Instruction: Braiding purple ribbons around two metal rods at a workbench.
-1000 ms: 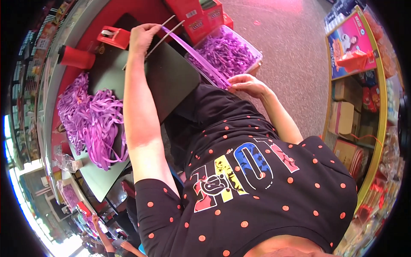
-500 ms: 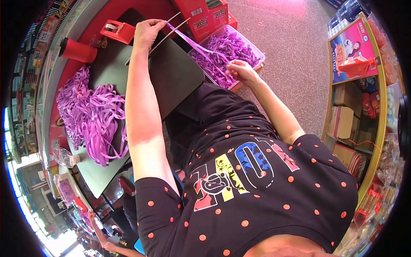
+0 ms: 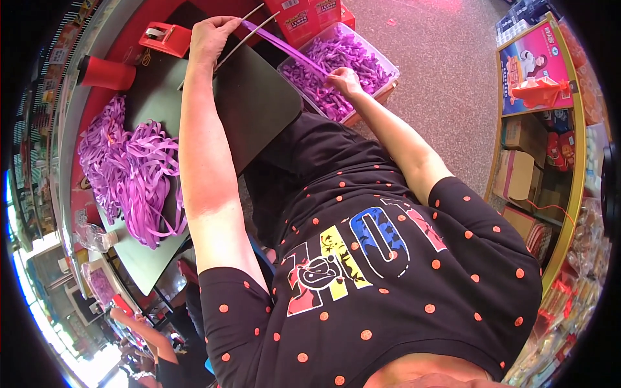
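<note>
A purple ribbon (image 3: pixel 288 49) is drawn out straight between my two hands, its strands lying close together. My left hand (image 3: pixel 217 40), fingers pinched, grips its far end beside two thin metal rods (image 3: pixel 251 37) that rise at a slant over the dark tabletop (image 3: pixel 262 97). At the ribbon's other end, my right hand (image 3: pixel 345 81) pinches it above a white tub (image 3: pixel 395 72) full of short purple ribbon pieces (image 3: pixel 352 55). On the left of the table, beside my left forearm, lies a big tangled heap of long purple ribbons (image 3: pixel 145 181).
A red tape dispenser (image 3: pixel 169 40) and a red cylinder (image 3: pixel 108 73) stand at the table's far left. Red boxes (image 3: pixel 310 18) sit behind the tub. A stocked shelf unit (image 3: pixel 553 145) is at right. Another person's arm (image 3: pixel 149 333) shows at lower left.
The ribbon's strands were spread and looping near my right hand; now they run together and taut. My right hand has moved up and left. My left hand still grips near the rods.
</note>
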Available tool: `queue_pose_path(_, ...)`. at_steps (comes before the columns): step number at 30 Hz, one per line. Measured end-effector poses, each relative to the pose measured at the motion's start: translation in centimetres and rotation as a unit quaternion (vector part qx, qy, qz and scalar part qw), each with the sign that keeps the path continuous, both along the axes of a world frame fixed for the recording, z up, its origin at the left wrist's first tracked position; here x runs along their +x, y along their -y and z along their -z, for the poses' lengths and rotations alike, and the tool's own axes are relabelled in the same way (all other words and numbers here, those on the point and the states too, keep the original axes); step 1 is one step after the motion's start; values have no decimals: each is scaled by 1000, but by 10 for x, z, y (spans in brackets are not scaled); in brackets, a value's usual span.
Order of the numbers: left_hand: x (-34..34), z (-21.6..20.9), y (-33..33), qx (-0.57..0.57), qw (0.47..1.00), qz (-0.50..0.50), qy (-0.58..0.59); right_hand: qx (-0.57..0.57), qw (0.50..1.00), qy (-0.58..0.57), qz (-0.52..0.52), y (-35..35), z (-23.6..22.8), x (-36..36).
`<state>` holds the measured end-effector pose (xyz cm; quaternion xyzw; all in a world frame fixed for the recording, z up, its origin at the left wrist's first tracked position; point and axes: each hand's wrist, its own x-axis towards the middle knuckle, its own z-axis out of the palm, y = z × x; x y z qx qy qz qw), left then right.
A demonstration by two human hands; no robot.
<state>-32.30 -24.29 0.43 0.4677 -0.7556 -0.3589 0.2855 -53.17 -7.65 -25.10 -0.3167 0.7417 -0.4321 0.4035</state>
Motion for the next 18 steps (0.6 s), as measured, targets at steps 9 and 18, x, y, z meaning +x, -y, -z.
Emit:
queue_pose_path(9, 2, 7, 10, -20, 1000, 13, -9, -131, 988, -16, -74, -22, 17, 4)
queue_pose_path(18, 4, 5, 4, -33, 999, -2, 4, 18, 967, 241, -76, -22, -7, 18)
